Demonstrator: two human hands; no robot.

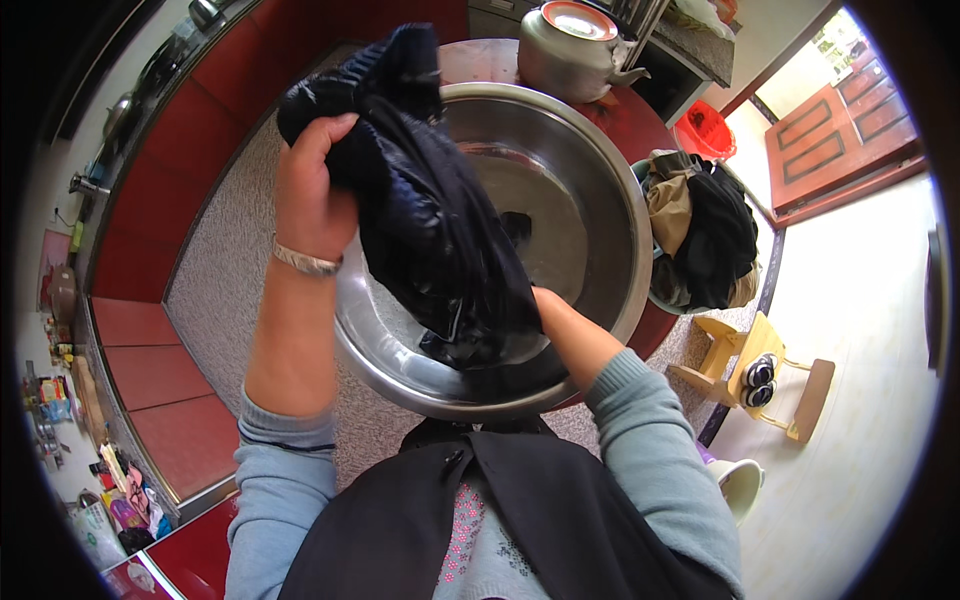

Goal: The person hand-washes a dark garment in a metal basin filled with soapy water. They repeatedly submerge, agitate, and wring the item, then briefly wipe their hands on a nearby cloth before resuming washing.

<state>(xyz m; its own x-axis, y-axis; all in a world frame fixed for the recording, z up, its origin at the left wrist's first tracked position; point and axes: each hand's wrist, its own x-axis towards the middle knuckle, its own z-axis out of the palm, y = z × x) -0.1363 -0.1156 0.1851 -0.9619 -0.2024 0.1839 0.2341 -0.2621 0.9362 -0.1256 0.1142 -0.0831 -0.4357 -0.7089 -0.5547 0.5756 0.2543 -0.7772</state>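
Observation:
My left hand [319, 180] grips the upper end of a wet dark garment [450, 232], lifted at the left side of a large round metal basin [637, 247]. The garment hangs across the basin, its lower part down in the bowl. My right hand [547, 304] is at the garment's lower right edge inside the basin; its fingers are hidden by the dark cloth, so their hold cannot be made out. Shallow water [551, 262] lies in the basin, with a small dark patch showing in it.
A metal kettle [566, 56] stands behind the basin on the red round table [652, 120]. To the right are a tub heaped with clothes [709, 225], a red bucket [705, 131], a wooden chair [750, 352] bearing shoes and a pale bucket [739, 480]. Red cabinets [150, 180] line the left.

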